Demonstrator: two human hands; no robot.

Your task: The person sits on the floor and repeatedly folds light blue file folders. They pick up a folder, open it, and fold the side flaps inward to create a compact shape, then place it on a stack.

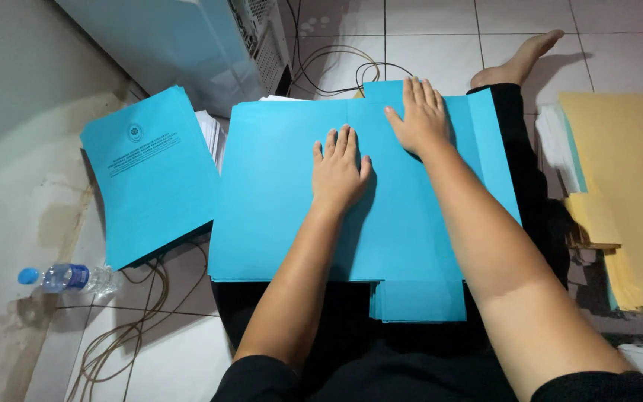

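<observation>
A large blue paper cover (277,208) lies spread across my lap on top of a thicker stack of blue sheets (418,301). My left hand (338,170) rests flat on its middle, fingers together and pointing away from me. Just to the right and farther off, my right hand (422,117) presses flat near the cover's top edge, beside a vertical fold line. Neither hand holds anything. My bare foot (519,63) shows beyond the cover on the tiled floor.
A pile of printed blue booklets (150,175) lies at the left over white pages. A plastic water bottle (68,278) and cables (124,335) lie at lower left. A computer tower (210,45) stands at the back. Yellow sheets (626,179) are stacked at right.
</observation>
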